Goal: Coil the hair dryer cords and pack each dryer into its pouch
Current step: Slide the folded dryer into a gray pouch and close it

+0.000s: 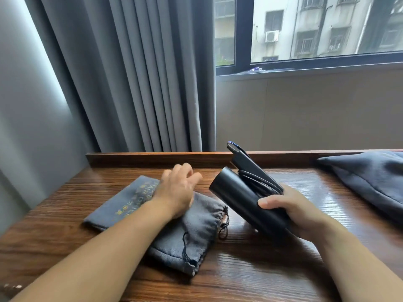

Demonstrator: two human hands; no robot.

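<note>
While the right hand point(298, 214) grips the hair dryer point(235, 197), cord point(259, 184) coiled, the relaxed left hand point(176, 188) rests on the grey pouch point(196, 236) at its nine o'clock, packing still pending.

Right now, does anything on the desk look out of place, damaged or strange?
Nothing is spilled or broken. One small thing: the grey pouch beneath the left hand lies rumpled, and its mouth looks gathered by the drawstring. The right hand grips the hair dryer, with the cord bundled against it.
</note>
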